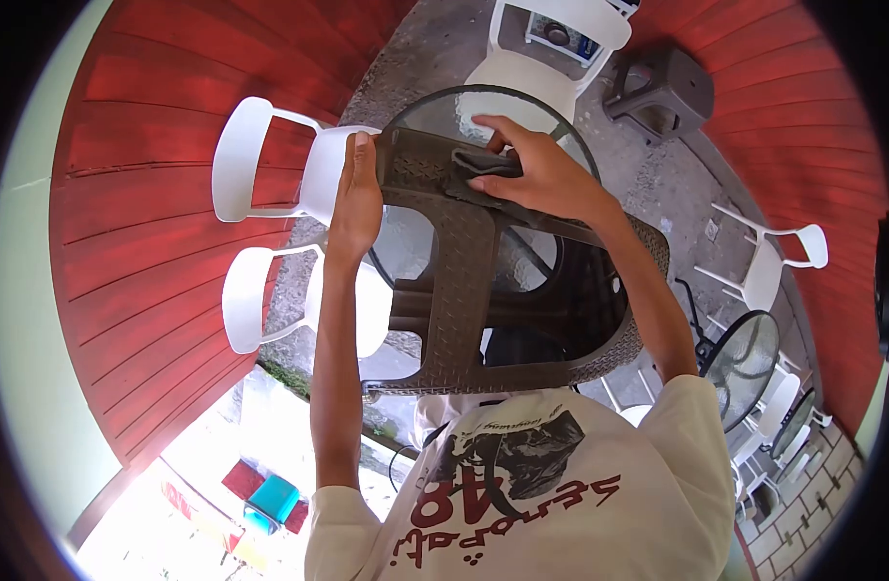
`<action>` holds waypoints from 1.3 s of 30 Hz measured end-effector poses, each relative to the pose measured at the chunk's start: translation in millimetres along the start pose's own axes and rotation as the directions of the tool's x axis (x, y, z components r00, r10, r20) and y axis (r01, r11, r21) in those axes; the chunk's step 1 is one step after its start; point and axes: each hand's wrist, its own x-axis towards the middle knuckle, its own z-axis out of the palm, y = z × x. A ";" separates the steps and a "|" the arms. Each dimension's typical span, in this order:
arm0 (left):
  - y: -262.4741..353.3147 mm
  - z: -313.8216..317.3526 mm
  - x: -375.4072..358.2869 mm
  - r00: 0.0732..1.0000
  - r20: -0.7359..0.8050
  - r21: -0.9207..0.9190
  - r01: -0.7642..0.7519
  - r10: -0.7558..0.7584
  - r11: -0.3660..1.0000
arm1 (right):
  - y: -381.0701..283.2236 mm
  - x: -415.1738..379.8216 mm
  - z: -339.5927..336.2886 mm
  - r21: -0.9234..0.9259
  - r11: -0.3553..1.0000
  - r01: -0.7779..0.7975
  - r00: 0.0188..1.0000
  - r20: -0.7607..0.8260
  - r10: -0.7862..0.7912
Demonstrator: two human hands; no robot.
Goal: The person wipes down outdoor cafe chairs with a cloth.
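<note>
A brown woven-pattern plastic stool (461, 290) lies tilted on its side above a round glass table (474, 102), in front of my chest. My left hand (357, 208) grips the end of the stool at its left, the thumb pointing up along the edge. My right hand (541, 174) is curved round a folded dark cloth (478, 169), which rests against the stool's upper part. The thumb and fingers are on either side of the cloth.
White chairs stand at the left (246, 160), at the top (527, 82) and at the right (762, 271). Another dark stool (672, 92) is at the upper right. A second glass table (743, 368) stands lower right. Red plank walls (164, 194) flank both sides.
</note>
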 end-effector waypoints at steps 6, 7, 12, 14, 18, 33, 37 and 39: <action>-16.0 -2.0 -2.0 0.994 0.101 -0.273 0.069 -0.042 0.959 | -13.5 32.9 -9.5 -0.024 0.988 0.151 0.983 0.105 -0.148; 1.3 0.7 -13.1 0.991 0.104 -0.325 0.117 -0.087 0.938 | -17.3 42.2 -3.3 0.068 0.987 0.143 0.985 0.082 -0.149; -10.5 1.0 -23.6 0.974 0.211 -0.524 0.184 -0.082 0.832 | -21.2 76.3 31.3 0.328 0.924 0.198 0.974 0.042 -0.223; -13.8 2.9 -25.4 0.972 0.229 -0.582 0.182 -0.055 0.793 | -22.9 75.8 37.1 0.344 0.917 0.204 0.964 0.091 -0.249; -20.2 6.9 -27.7 0.970 0.232 -0.629 0.211 -0.078 0.749 | -11.0 72.7 40.9 0.311 0.941 0.134 0.981 0.096 -0.171; -20.2 18.4 -28.1 0.972 0.232 -0.684 0.194 -0.042 0.704 | -9.3 60.9 41.2 0.273 0.960 0.055 0.996 -0.078 -0.035; -26.9 34.8 -30.7 0.976 0.218 -0.790 0.188 -0.020 0.584 | -25.9 51.9 36.7 0.324 0.941 0.092 0.994 0.031 -0.108; -24.8 39.1 -33.0 0.980 0.196 -0.802 0.136 0.041 0.581 | -34.7 48.1 30.4 0.224 0.959 0.173 0.967 0.148 -0.209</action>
